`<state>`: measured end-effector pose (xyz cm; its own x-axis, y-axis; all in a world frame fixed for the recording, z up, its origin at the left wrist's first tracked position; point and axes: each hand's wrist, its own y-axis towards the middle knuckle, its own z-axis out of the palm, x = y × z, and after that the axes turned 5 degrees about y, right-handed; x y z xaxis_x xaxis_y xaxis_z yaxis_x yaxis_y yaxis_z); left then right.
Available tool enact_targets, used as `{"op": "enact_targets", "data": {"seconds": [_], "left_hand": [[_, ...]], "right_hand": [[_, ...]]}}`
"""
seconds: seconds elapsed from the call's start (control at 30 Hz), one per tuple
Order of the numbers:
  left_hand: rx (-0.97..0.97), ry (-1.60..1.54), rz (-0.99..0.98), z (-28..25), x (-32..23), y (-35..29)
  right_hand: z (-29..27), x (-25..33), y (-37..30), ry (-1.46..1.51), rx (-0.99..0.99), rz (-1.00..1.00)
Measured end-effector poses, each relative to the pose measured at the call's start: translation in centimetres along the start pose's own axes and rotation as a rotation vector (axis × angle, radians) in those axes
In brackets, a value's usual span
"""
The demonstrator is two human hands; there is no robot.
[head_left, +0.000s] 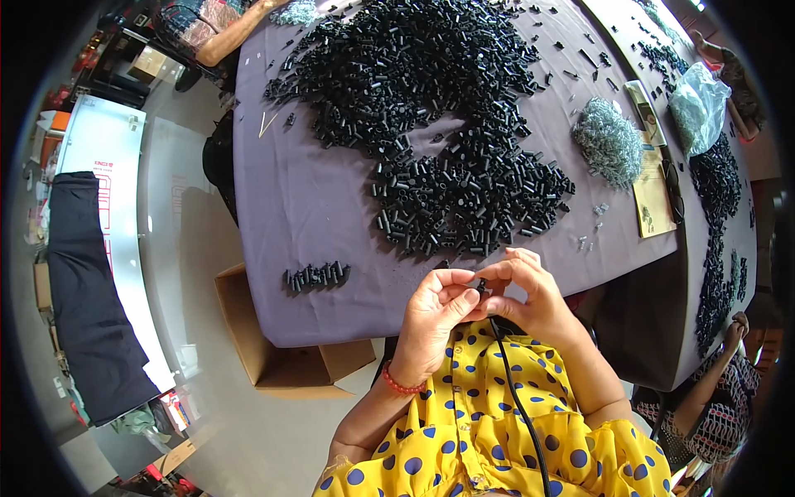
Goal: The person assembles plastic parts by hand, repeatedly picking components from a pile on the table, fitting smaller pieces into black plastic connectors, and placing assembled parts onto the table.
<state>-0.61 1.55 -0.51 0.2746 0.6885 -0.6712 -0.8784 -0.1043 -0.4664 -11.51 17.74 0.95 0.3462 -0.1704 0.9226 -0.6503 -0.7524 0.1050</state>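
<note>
My left hand (439, 302) and my right hand (530, 290) meet just off the near edge of the table, thumbs and fingertips closed together. Between them they pinch a small black plastic piece (482, 286), mostly covered by the fingers. A large heap of small black cylindrical pieces (431, 91) spreads over the cloth beyond my hands. Off to the left, several similar black pieces (316, 276) lie in a short row. A pile of small clear pieces (609, 142) sits at the right, with a few loose clear bits (586, 243) nearer me.
An open cardboard box (281, 364) stands on the floor below the table's left corner. A yellow booklet (654, 199) and dark glasses (672, 192) lie at the right. Beyond is another table with black pieces (714, 240) and a plastic bag (698, 108). Other people's arms (236, 37) reach in.
</note>
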Motion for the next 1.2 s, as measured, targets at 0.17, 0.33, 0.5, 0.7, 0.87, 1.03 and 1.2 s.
{"op": "enact_targets", "data": {"seconds": [0.17,0.33,0.5,0.7,0.87,1.03,1.2], "left_hand": [[0.014,-0.033,0.017,0.3,-0.4,0.2],[0.074,-0.059,-0.072,-0.5,-0.6,0.3],[0.122,-0.063,-0.086,-0.5,-0.9,0.4],[0.164,-0.151,-0.084,-1.1,-0.5,0.4],[0.181,-0.202,-0.102,-1.8,-0.2,0.8],[0.185,-0.203,-0.126,-2.2,0.0,0.9],[0.185,-0.195,-0.099,-2.0,-0.1,0.9]], "right_hand": [[1.3,-0.4,-0.4,-0.289,-0.09,-0.188],[1.4,0.2,-0.4,-0.307,-0.113,-0.21],[1.4,0.3,-0.2,-0.328,-0.124,-0.284],[1.5,0.5,-0.4,-0.331,-0.08,-0.317],[1.9,0.7,-0.5,-0.411,-0.102,-0.379],[2.3,0.3,-0.8,-0.412,-0.105,-0.391],[2.1,0.4,-1.0,-0.419,-0.072,-0.356]]}}
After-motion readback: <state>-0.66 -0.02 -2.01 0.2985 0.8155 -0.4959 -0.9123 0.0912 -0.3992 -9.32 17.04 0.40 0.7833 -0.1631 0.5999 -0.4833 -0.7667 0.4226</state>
